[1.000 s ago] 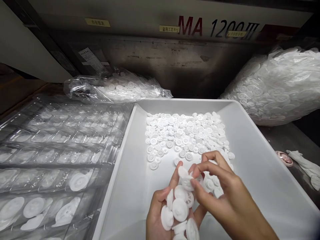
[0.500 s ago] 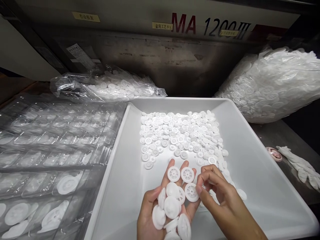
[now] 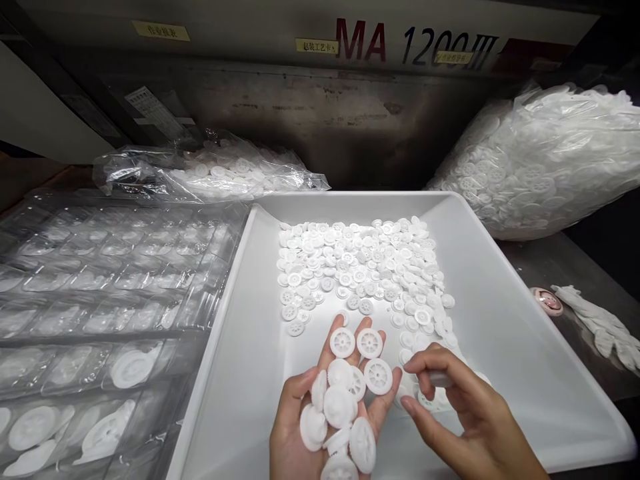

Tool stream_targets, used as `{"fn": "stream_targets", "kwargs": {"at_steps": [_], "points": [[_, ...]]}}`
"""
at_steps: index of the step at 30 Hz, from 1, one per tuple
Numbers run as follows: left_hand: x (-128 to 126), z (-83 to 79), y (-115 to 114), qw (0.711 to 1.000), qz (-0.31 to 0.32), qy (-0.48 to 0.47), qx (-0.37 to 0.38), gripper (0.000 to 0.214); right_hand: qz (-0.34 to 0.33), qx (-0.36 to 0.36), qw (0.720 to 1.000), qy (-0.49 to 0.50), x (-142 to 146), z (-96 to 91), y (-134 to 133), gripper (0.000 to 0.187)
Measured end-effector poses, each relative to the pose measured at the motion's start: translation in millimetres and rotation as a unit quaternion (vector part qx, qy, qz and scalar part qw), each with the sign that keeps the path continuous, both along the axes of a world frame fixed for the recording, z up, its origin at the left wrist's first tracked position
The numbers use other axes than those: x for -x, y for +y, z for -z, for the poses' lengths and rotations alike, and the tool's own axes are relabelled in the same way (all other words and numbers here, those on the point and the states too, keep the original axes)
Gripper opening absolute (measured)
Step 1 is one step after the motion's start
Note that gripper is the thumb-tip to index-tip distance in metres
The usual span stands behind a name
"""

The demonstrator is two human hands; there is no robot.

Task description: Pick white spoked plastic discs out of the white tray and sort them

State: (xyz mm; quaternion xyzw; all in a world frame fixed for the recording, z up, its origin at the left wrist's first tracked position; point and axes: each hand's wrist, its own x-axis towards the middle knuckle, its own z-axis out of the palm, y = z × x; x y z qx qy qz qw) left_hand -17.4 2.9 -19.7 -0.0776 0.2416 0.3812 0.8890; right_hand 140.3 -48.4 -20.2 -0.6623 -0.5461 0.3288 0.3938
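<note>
My left hand point(image 3: 295, 427) is palm up over the tray, with several small white plastic gears point(image 3: 340, 407) cupped in it. Three of these, flat and spoked, lie along its fingers, and the others are heaped in the palm. Just to its right is my right hand point(image 3: 455, 407), its thumb and forefinger apart with nothing between the tips. A pale disc shows beside its curled fingers; whether they hold it I cannot tell. Beyond both hands, many loose gears point(image 3: 360, 260) cover the far part of the white tray point(image 3: 505, 347).
Stacked clear plastic blister trays point(image 3: 125, 320) with white parts stand at the left. Behind lies a clear bag of white parts point(image 3: 225, 170); a fuller bag point(image 3: 550, 167) is at the right. White gloves point(image 3: 600, 327) and a round pink item point(image 3: 547, 301) lie right of the tray.
My right thumb and forefinger have let go of the gear on the left hand's fingers. The right hand has moved slightly right and its fingertips have parted.
</note>
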Motion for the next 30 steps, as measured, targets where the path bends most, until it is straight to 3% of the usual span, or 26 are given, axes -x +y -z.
{"fn": "stream_targets", "kwargs": {"at_steps": [5,9,13,16,22,25,30], "points": [[3.0,3.2,-2.2,1.000,0.011,0.027,-0.002,0.043,-0.123,-0.050,0.988,-0.083,-3.8,-3.3,3.2,0.032],[1.3,6.5,-2.7,0.999,0.015,0.022,-0.017,0.045,-0.160,-0.065,0.975,-0.137,-1.6,-11.0,8.5,0.029],[-4.6,4.7,-1.8,0.999,-0.010,0.049,-0.022,0.043,-0.234,-0.067,0.929,-0.280,4.5,-28.7,24.0,0.029],[-7.1,0.0,-0.5,0.999,-0.003,0.045,-0.002,0.039,-0.297,-0.037,0.895,-0.331,8.7,-41.2,38.9,0.030],[-8.5,-10.4,-1.2,0.995,-0.023,0.049,0.083,0.039,-0.342,-0.066,0.872,-0.344,10.8,-42.8,55.9,0.020],[-6.6,-10.2,-2.0,0.996,-0.011,0.052,0.071,0.039,-0.339,-0.073,0.883,-0.317,8.9,-43.2,56.8,0.011],[-4.3,-0.2,-3.0,0.999,-0.016,0.036,0.032,0.037,-0.237,0.042,0.966,-0.093,-3.0,-44.8,53.0,0.007]]}}
